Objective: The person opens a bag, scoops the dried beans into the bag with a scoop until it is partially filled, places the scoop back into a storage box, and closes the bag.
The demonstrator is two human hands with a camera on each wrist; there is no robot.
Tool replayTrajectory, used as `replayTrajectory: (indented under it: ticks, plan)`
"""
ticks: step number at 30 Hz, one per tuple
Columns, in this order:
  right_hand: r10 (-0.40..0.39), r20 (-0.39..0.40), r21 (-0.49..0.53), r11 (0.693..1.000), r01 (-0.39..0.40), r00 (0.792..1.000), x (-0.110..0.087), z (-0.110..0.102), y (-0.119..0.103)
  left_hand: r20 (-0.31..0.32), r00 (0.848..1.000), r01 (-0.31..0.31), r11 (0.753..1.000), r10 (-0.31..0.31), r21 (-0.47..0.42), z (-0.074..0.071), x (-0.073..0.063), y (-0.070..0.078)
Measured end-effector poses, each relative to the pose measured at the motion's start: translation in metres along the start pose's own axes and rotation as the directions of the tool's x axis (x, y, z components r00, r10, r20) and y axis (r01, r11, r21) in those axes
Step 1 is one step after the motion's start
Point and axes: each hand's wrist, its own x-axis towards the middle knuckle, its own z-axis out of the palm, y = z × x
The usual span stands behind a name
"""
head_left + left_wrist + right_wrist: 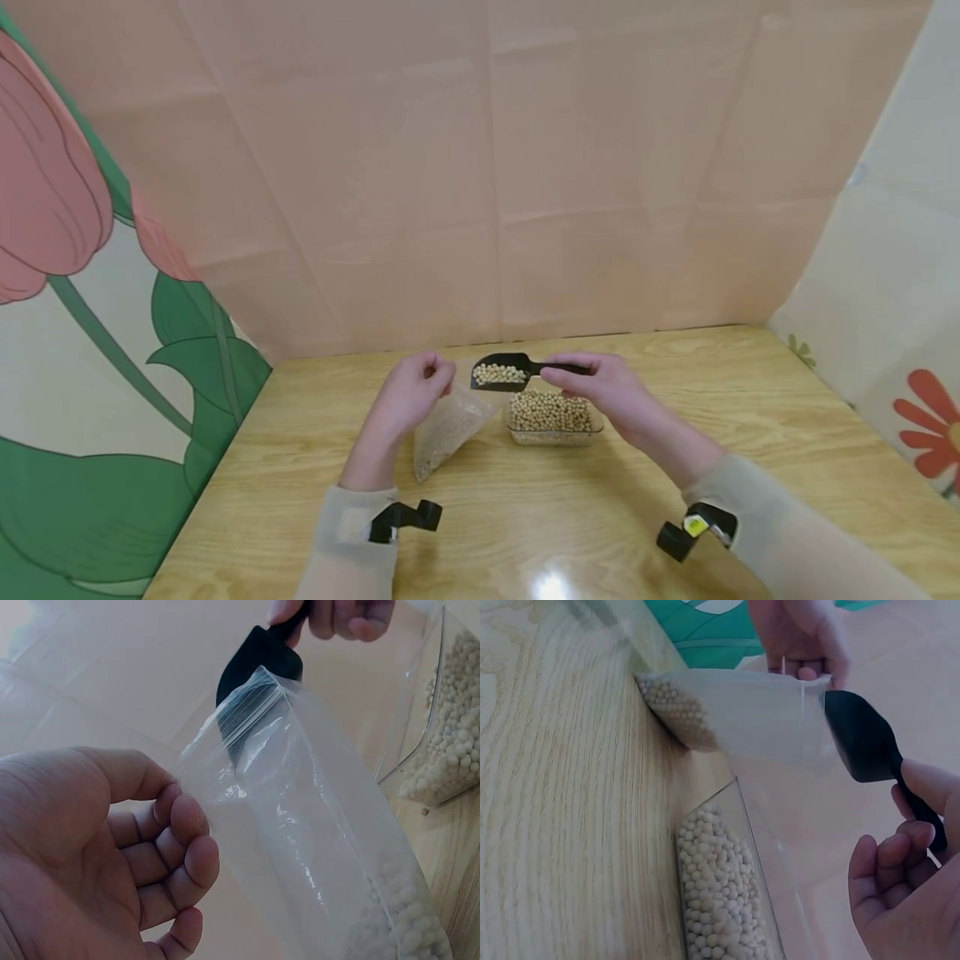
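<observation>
My left hand (416, 387) pinches the top edge of a clear zip bag (300, 802), which hangs tilted with pale round beans in its bottom corner. In my right hand (611, 387) is the handle of a black scoop (500, 372), held level and loaded with beans. The scoop's front end reaches the bag's mouth; in the left wrist view its tip shows behind the clear plastic. Below the scoop stands a clear rectangular container (555, 437) full of the same beans (720, 900).
Everything stands on a wood-grain table (480, 517). A pink sheet (480, 183) rises along the table's back edge. Flower-patterned panels border the left and right sides. One small bit (425, 811) lies on the table beside the container.
</observation>
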Motion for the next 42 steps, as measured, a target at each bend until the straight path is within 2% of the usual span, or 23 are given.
replayTrajectory:
  ticks: [6,11,20,31,37,42]
  plan:
    - [0.013,-0.007,-0.072,0.997,-0.014,1.0,0.003,0.005,-0.007,0.0,1.0,-0.003,1.0,0.003,0.003,-0.001,0.0,0.001]
    - [-0.016,-0.011,-0.133,0.991,0.014,1.0,0.005,0.008,-0.017,0.004,1.0,-0.004,1.0,0.005,-0.007,-0.001,0.0,0.001]
    - [-0.092,-0.017,-0.297,0.951,0.083,0.996,0.006,0.01,-0.03,0.006,1.0,-0.004,1.0,0.004,-0.023,-0.002,0.0,0.001]
    - [-0.12,-0.014,-0.391,0.914,0.105,0.993,0.005,0.013,-0.043,0.011,1.0,0.001,0.999,-0.001,-0.04,-0.002,-0.001,0.0]
    - [-0.181,-0.017,-0.44,0.884,0.155,0.983,0.004,0.012,-0.045,0.011,1.0,-0.002,0.999,0.002,-0.041,-0.002,-0.002,0.001]
    - [-0.203,-0.006,-0.448,0.876,0.179,0.979,0.004,0.011,-0.046,0.014,1.0,-0.007,0.999,0.007,-0.038,-0.002,-0.002,0.001]
